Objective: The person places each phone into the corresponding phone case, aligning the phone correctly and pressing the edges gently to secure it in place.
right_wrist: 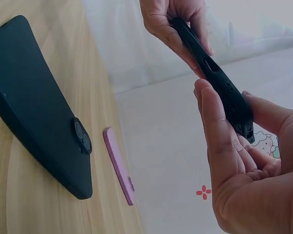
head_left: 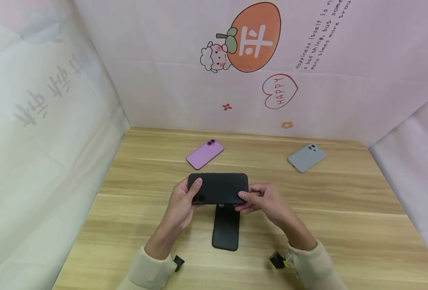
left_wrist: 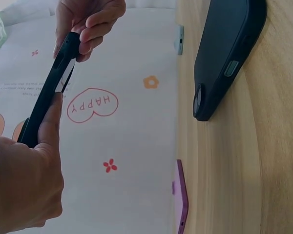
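A black phone case (head_left: pixel 219 188) is held sideways above the table between both hands, its camera corner at the lower left. My left hand (head_left: pixel 180 203) grips the left end, thumb on the back face and fingers behind. The right hand (head_left: pixel 268 200) pinches the opposite end, thumb on the back face. Along the edge of the case (left_wrist: pixel 49 92) in the left wrist view, a narrow gap shows near the right hand (left_wrist: pixel 95 24). Whether a phone sits inside I cannot tell. Below lies a black cased phone (head_left: pixel 226 229), back up, its lenses (right_wrist: pixel 82 135) plain in the right wrist view.
A purple phone (head_left: pixel 204 154) lies at the back, left of centre. Farther right is a pale grey-blue phone (head_left: pixel 306 158). Both rest camera side up on the wooden table (head_left: pixel 145 169). White printed cloth (head_left: pixel 170 92) hangs behind and at both sides.
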`<state>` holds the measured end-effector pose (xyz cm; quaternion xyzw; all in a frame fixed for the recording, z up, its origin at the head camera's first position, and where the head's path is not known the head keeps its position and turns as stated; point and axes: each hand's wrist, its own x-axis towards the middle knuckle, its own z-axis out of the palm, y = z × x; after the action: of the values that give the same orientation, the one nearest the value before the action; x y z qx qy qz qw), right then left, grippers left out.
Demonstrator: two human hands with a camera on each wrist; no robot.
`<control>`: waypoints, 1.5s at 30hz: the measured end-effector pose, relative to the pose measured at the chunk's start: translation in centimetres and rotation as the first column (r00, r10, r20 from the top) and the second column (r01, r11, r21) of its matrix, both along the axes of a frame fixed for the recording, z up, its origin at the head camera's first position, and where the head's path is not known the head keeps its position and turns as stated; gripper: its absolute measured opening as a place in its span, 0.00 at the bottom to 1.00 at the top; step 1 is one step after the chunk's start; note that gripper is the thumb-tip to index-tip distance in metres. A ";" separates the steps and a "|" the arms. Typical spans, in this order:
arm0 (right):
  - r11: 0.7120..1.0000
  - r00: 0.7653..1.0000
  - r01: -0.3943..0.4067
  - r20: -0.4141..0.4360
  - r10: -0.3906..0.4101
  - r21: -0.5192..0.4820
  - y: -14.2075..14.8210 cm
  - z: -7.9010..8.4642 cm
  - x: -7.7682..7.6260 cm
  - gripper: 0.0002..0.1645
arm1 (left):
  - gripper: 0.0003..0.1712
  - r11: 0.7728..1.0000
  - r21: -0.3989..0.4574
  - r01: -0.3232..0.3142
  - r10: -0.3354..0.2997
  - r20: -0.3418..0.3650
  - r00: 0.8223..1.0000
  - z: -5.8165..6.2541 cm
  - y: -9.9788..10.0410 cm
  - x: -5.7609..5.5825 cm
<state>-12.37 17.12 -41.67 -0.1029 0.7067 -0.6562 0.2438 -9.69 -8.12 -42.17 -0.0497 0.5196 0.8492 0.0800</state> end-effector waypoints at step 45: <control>0.998 0.997 -0.068 0.019 0.069 -0.017 -0.6 -1.3 0.6 0.21 | 0.18 1.000 0.007 0.025 -0.025 0.003 1.000 -0.3 -0.7 0.0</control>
<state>-11.75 16.47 -42.95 -0.1226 0.6951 -0.6540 0.2721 -9.74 -8.79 -42.50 -0.0443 0.5169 0.8500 0.0916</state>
